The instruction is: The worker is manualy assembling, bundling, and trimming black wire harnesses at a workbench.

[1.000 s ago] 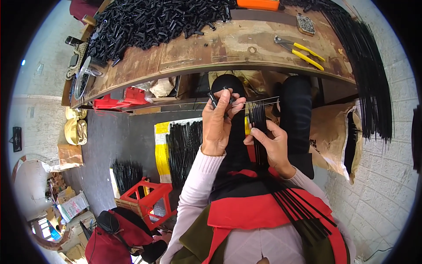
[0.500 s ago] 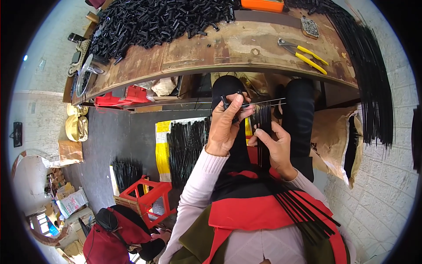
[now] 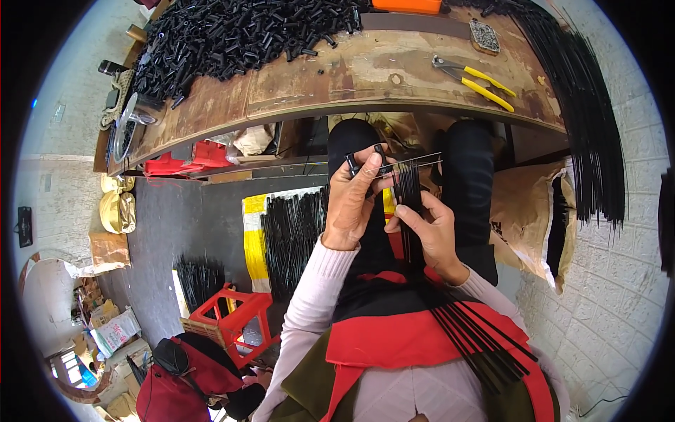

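My left hand (image 3: pixel 346 211) is raised between my knees and the bench, closed on a black plastic tube piece (image 3: pixel 352 164). Thin metal wires (image 3: pixel 426 161) stick out rightward past its thumb and cross the top of a bundle of thin black rods (image 3: pixel 408 191), which look like umbrella ribs. My right hand (image 3: pixel 434 228) pinches this bundle between thumb and fingers, just below the wires. The bundle's lower part fans out over my red and black apron (image 3: pixel 394 339). Where the wires meet the rods is too fine to make out.
On the wooden bench (image 3: pixel 295 90) lie a heap of short black tubes (image 3: pixel 232 42), yellow-handled pliers (image 3: pixel 487 83) and a small box of metal bits (image 3: pixel 484 37). Long black rods (image 3: pixel 594 141) hang at right. A red stool (image 3: pixel 235 320) and another person (image 3: pixel 179 387) are at lower left.
My right hand and the rod bundle have come a little closer to my left hand, nearer along the wires. The whole view has shifted slightly. Both hands keep their hold.
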The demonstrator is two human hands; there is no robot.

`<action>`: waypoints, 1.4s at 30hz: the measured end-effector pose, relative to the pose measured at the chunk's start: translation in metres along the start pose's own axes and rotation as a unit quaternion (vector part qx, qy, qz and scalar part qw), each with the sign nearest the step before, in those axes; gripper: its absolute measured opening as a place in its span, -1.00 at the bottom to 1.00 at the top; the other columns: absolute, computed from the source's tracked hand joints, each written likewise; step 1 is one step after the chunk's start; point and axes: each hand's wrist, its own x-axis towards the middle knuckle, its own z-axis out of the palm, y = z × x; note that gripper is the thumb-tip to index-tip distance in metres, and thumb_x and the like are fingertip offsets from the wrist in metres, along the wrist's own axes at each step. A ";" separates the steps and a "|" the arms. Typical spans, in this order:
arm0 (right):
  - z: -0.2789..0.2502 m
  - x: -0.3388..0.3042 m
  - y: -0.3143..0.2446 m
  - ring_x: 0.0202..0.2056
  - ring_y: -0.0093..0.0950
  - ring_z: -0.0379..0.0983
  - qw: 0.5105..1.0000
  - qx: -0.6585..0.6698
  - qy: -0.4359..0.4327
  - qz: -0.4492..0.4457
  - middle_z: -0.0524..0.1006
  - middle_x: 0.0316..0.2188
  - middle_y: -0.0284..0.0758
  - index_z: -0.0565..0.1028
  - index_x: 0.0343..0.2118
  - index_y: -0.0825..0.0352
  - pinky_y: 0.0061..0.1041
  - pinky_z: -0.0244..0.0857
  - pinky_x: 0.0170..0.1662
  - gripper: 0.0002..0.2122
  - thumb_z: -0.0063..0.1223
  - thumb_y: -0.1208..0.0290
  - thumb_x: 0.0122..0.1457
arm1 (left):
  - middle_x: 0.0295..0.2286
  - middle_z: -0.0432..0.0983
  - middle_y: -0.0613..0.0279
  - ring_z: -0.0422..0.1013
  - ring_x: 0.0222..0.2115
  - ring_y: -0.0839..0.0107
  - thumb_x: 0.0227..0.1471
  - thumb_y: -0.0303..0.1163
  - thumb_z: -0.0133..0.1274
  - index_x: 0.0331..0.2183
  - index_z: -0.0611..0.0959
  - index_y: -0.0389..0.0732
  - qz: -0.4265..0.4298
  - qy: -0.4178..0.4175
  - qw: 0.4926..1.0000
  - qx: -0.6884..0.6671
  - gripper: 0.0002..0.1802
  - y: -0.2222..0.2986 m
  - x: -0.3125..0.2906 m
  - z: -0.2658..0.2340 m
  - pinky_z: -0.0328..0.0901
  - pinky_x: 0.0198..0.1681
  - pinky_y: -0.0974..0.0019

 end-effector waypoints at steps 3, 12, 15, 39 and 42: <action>0.001 -0.001 0.000 -0.43 -0.49 0.55 1.000 0.004 -0.001 0.000 0.55 -0.37 -0.27 0.48 -0.20 0.49 -0.53 0.50 -0.30 -0.84 0.10 0.54 0.20 | -0.31 0.57 0.19 0.54 -0.34 0.46 0.16 -0.29 0.12 -0.11 0.58 -0.29 0.005 0.007 1.000 -0.005 -0.68 -0.001 -0.001 -0.001 0.50 -0.26 0.42; 0.001 -0.001 -0.002 -0.42 -0.50 0.55 1.000 -0.003 -0.001 0.004 0.55 -0.37 -0.28 0.48 -0.20 0.49 -0.54 0.48 -0.29 -0.84 0.10 0.54 0.20 | -0.30 0.57 0.15 0.54 -0.34 0.45 0.15 -0.34 0.14 -0.14 0.59 -0.29 0.008 0.020 1.000 -0.006 -0.72 0.001 -0.004 0.004 0.50 -0.28 0.43; 0.002 -0.001 -0.001 -0.42 -0.50 0.55 1.000 -0.004 -0.002 0.004 0.55 -0.36 -0.28 0.47 -0.19 0.49 -0.55 0.48 -0.29 -0.84 0.09 0.54 0.21 | -0.29 0.57 0.15 0.54 -0.34 0.43 0.14 -0.35 0.15 -0.15 0.59 -0.29 0.007 0.020 1.000 -0.015 -0.73 0.000 -0.004 0.003 0.51 -0.28 0.41; 0.001 0.002 -0.006 -0.42 -0.55 0.53 1.000 -0.026 -0.010 0.015 0.51 -0.31 -0.32 0.46 -0.13 0.48 -0.60 0.49 -0.32 -0.81 0.08 0.54 0.23 | -0.27 0.57 0.26 0.50 -0.33 0.50 0.08 -0.35 0.23 -0.21 0.62 -0.25 0.001 0.048 0.999 -0.019 -0.75 -0.002 -0.004 0.001 0.45 -0.28 0.45; 0.000 0.002 -0.007 -0.42 -0.54 0.53 0.999 -0.028 -0.012 0.016 0.52 -0.33 -0.32 0.46 -0.13 0.48 -0.59 0.49 -0.32 -0.81 0.09 0.53 0.23 | -0.26 0.57 0.27 0.50 -0.31 0.50 0.07 -0.35 0.24 -0.21 0.62 -0.24 0.027 0.021 0.999 -0.003 -0.74 0.002 -0.004 0.007 0.45 -0.28 0.43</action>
